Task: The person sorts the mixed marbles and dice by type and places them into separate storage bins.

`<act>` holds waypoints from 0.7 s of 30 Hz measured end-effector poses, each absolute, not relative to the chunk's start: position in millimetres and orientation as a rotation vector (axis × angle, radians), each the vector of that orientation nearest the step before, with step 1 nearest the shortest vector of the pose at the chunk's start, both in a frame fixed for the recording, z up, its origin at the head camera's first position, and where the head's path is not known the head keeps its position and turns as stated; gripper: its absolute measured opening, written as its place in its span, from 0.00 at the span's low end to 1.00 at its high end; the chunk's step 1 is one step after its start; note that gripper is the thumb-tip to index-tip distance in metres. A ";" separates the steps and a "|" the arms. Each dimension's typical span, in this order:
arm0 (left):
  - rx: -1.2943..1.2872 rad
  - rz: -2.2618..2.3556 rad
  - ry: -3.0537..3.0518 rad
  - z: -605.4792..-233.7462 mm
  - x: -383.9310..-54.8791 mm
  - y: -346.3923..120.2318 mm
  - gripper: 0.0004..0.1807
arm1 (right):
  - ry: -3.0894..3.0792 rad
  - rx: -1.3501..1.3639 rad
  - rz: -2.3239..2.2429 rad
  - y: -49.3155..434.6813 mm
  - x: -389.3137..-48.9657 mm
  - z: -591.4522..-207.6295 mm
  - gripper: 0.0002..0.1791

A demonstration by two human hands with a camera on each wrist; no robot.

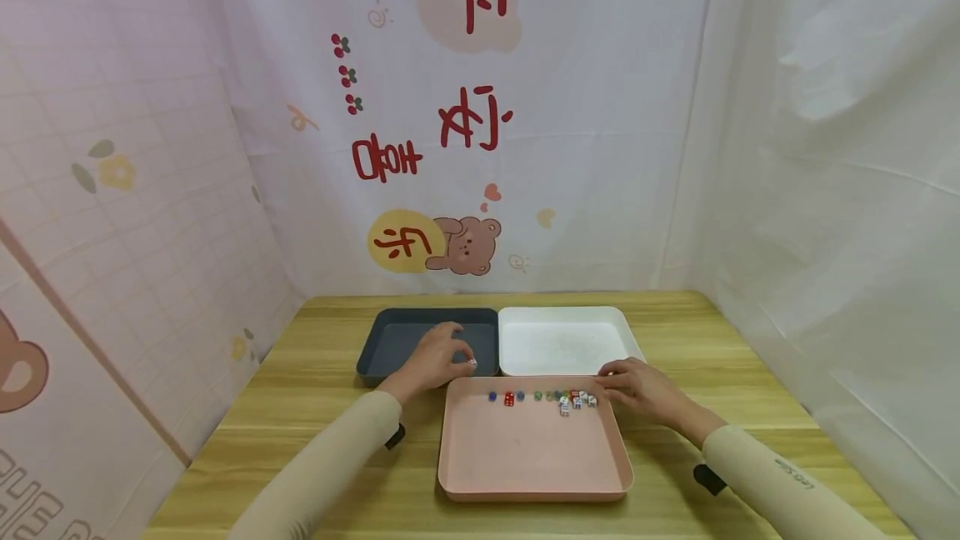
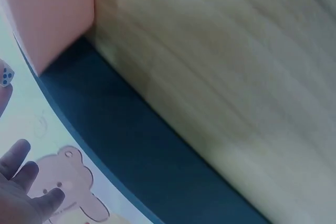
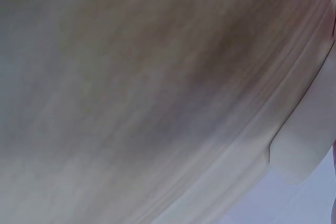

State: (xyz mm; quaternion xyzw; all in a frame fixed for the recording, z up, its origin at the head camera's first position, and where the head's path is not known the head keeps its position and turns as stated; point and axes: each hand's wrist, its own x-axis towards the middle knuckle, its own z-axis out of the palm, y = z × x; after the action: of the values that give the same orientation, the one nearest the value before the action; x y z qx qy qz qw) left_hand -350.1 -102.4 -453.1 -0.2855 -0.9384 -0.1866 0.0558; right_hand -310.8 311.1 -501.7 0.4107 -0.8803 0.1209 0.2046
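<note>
Above the front right part of the dark blue tray [image 1: 397, 344], my left hand [image 1: 435, 359] pinches a white die [image 1: 472, 363] between thumb and finger. Blue pips show on this die [image 2: 7, 75] in the left wrist view, where the other fingers [image 2: 46, 203] are spread. My right hand [image 1: 639, 390] is at the back right corner of the pink tray [image 1: 517, 461], beside the white tray's front edge. Whether its fingertips hold anything is too small to tell. Along the pink tray's back wall lie several dice, among them a red die [image 1: 509, 399] and white dice [image 1: 565, 408].
Side by side behind the pink tray stand the dark blue tray and the white tray [image 1: 566, 336]. All three rest on a wood-grain table [image 1: 720, 407]. Printed white cloth [image 1: 600, 148] hangs behind and at both sides. The right wrist view is mostly blurred tabletop.
</note>
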 end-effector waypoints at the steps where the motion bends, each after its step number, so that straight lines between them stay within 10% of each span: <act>1: -0.860 -0.563 -2.842 -452.5 -351.7 -104.3 0.05 | -2.453 1.144 0.338 311.4 -310.9 -502.2 0.12; 21: -0.592 -0.441 -2.909 -443.5 -375.5 -147.7 0.07 | -2.447 1.147 0.332 311.4 -312.0 -502.1 0.12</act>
State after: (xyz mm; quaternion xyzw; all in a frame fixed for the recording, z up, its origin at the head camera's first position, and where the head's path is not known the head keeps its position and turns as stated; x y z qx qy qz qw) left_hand -375.5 -147.7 -443.5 -0.1967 -0.9669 -0.1464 0.0704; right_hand -312.0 311.4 -502.1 0.4122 -0.8791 0.1192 0.2076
